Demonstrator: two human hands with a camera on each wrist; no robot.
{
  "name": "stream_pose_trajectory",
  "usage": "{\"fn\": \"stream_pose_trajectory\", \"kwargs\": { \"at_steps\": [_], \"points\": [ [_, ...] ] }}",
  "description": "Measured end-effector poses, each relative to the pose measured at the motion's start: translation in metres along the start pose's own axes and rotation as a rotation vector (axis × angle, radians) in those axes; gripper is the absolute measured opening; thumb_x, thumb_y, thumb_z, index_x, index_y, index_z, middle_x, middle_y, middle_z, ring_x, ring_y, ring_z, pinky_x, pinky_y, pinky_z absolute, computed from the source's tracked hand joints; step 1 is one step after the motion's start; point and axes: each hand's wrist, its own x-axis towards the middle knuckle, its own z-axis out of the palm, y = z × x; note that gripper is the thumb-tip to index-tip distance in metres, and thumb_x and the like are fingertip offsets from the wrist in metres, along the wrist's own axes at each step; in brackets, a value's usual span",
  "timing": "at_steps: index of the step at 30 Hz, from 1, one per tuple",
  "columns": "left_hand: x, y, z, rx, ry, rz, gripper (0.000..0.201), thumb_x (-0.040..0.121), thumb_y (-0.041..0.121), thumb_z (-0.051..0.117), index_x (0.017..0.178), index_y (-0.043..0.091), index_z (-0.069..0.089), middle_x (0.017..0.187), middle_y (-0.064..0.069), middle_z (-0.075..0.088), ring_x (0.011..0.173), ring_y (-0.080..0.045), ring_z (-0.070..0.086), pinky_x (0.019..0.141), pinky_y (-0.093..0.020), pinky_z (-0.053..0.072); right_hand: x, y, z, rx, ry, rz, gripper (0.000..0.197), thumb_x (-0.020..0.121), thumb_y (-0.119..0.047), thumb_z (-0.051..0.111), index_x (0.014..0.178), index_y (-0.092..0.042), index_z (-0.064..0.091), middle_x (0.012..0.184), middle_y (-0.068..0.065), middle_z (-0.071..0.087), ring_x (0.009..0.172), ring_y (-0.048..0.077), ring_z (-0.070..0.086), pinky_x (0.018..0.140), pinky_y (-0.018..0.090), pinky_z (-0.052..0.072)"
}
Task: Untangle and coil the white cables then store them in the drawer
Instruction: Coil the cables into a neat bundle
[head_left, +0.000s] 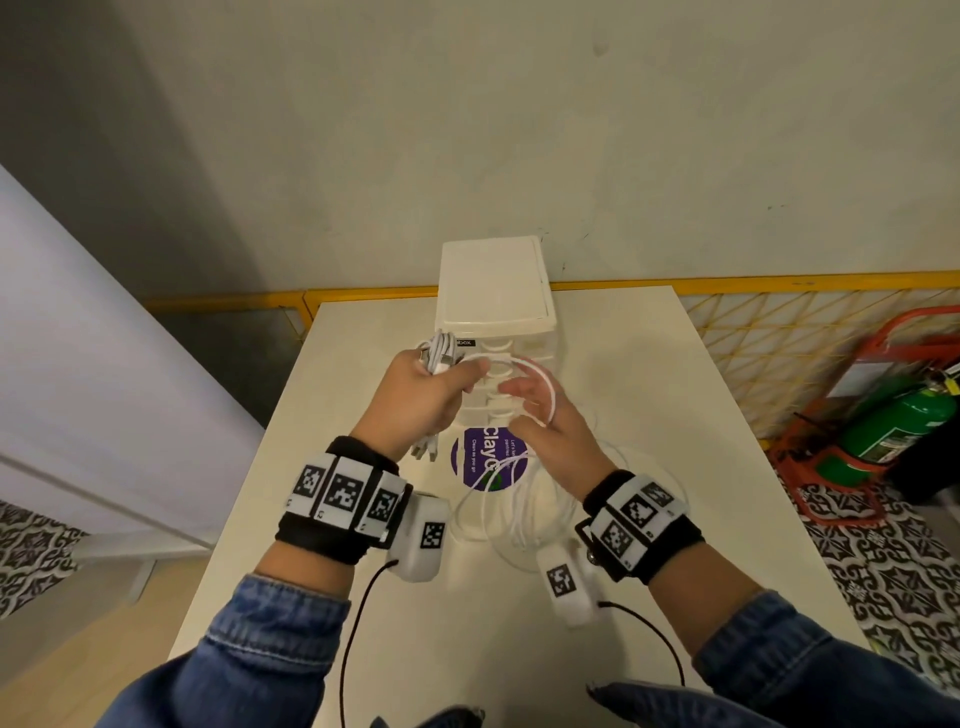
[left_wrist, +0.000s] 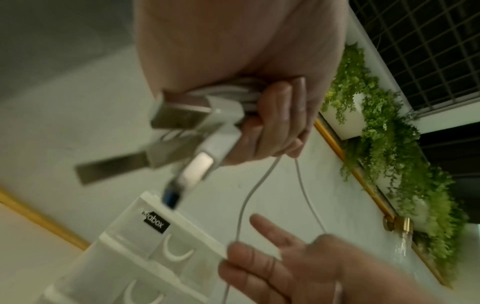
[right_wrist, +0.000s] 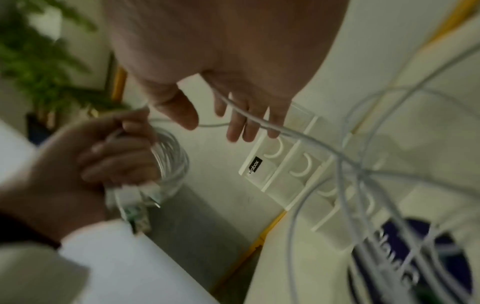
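Left hand (head_left: 421, 395) grips cable coil (head_left: 441, 353) | right hand (head_left: 545, 415) open under cable | drawer label "box" (head_left: 464, 342)

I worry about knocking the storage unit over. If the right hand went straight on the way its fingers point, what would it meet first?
Probably the drawer unit: the right hand points at its drawer fronts, with only the looped white cable between, though depth is unclear.
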Motion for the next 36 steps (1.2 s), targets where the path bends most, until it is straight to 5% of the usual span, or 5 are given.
{"fn": "stream_pose_trajectory", "kwargs": {
  "at_steps": [7,16,21,28,36],
  "points": [
    [-0.012,0.021,-0.004,-0.074,-0.235,0.16,0.034,0.087,0.019,0.061,0.058,0.008,0.047,0.035,0.001,0.032,0.029,-0.015,0.023,0.038,-0.019,0.023,0.017,-0.032,-0.01,-0.22,0.021,-0.012,0.011,0.092,-0.022,0.054,0.091,-0.019,0.064,0.05,-0.015,0.056,0.043,-0.001,0.048,0.053,0.016,0.038],
    [-0.01,0.005,0.004,0.197,-0.271,0.029,0.035,0.08,0.025,0.072,0.054,0.017,0.05,0.038,0.004,0.042,0.032,-0.013,0.034,0.039,-0.02,0.033,0.039,-0.063,-0.037,-0.307,0.332,-0.398,0.01,0.087,-0.016,0.059,0.089,-0.019,0.067,0.092,-0.011,0.05,0.089,-0.009,0.05,0.084,0.008,0.037],
    [-0.02,-0.009,0.017,0.198,-0.521,-0.063,0.042,0.084,0.019,0.067,0.048,0.016,0.047,0.032,0.001,0.038,0.028,-0.016,0.029,0.044,-0.027,0.028,0.041,-0.06,-0.034,-0.22,0.203,-0.228,0.008,0.087,-0.014,0.061,0.094,-0.017,0.064,0.073,-0.023,0.062,0.065,-0.007,0.056,0.065,0.01,0.04],
    [-0.022,-0.005,0.023,-0.3,-0.834,-0.036,0.028,0.087,0.016,0.059,0.074,-0.007,0.051,0.033,-0.007,0.028,0.023,-0.009,0.027,0.035,-0.012,0.026,0.022,0.0,-0.019,-0.403,-0.099,0.051,0.015,0.089,-0.017,0.054,0.102,-0.02,0.061,0.099,-0.002,0.065,0.091,0.015,0.061,0.089,0.035,0.05],
    [-0.006,-0.004,0.022,-0.931,-0.376,-0.003,0.028,0.088,0.031,0.048,0.067,0.014,0.055,0.031,0.007,0.039,0.031,-0.006,0.045,0.037,-0.017,0.038,-0.002,0.036,0.001,-0.462,-0.129,0.165,0.02,0.091,-0.033,0.047,0.098,-0.019,0.061,0.082,0.001,0.061,0.073,0.016,0.055,0.072,0.032,0.043]
  ]
}}
